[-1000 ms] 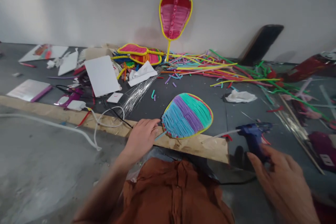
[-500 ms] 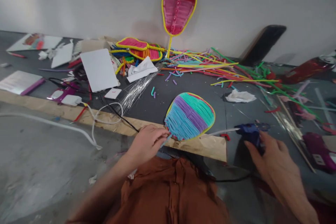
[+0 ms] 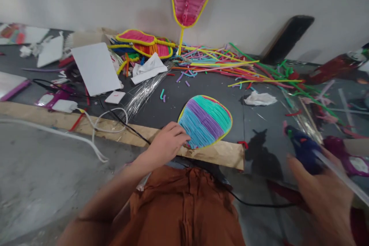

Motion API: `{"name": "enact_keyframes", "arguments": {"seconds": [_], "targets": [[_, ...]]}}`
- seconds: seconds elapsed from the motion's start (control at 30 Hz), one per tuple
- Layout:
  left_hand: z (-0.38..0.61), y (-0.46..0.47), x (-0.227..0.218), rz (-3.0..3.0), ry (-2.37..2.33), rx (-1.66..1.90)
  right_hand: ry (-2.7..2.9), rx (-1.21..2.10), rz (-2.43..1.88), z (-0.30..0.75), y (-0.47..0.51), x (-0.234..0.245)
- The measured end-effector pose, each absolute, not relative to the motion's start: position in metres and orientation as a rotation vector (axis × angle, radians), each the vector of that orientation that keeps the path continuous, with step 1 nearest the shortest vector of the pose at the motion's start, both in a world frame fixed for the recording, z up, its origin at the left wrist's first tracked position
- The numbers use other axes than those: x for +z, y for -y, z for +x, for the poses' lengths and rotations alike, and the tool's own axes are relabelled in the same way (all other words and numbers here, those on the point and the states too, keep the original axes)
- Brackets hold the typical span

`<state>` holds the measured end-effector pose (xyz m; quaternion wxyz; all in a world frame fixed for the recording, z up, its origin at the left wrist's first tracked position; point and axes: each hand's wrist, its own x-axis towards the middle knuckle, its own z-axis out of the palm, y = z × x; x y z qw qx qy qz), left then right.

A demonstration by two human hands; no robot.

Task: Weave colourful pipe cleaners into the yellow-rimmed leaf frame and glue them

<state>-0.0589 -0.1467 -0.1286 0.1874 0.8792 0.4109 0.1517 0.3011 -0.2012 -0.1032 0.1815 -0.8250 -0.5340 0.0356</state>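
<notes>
A rounded panel (image 3: 207, 119) of pipe cleaners lies at the table's front, banded light blue, purple and turquoise inside a yellow rim. At its lower left edge, my left hand (image 3: 170, 138) has its fingers bent together, fingertips over the light blue band; the thumb is hidden. My right hand (image 3: 323, 184), off to the right of the panel, is wrapped round a dark blue glue gun (image 3: 305, 153), blurred by motion. A translucent glue stick (image 3: 343, 177) sticks out of the gun's back towards me. The gun's nozzle points away from me and is clear of the panel.
A pink fan (image 3: 191, 2) with a yellow rim stands upright at the back. Loose pipe cleaners (image 3: 219, 63) lie behind the panel. Crumpled tissue (image 3: 259, 98), a white card (image 3: 96, 69) and a purple power strip (image 3: 57, 98) surround it. A black cable (image 3: 259, 205) hangs across the front.
My right hand has swung the glue gun right and turned it, away from the panel. My left fingers have moved onto the panel's corner; the light blue piece they held is now out of sight.
</notes>
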Motion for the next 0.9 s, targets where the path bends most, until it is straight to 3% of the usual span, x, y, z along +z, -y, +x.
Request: {"name": "enact_keyframes", "arguments": {"seconds": [0.1,0.27,0.47,0.7,0.9], "targets": [[-0.058,0.141,-0.125,2.481,-1.125,0.351,1.165,0.414,-2.300,0.287,0.211,-0.103],[-0.053,0.133,-0.114,2.547,-1.097,0.145,1.280,0.957,-1.883,0.263,0.223,-0.117],[-0.047,0.129,-0.104,2.641,-1.053,-0.014,1.496,1.144,-1.767,0.233,0.227,-0.121],[-0.054,0.128,-0.109,2.526,-1.053,0.068,1.496,1.399,-1.597,0.203,0.223,-0.113],[-0.055,0.129,-0.111,2.471,-1.071,0.078,1.500,1.445,-1.479,0.195,0.233,-0.141]]}}
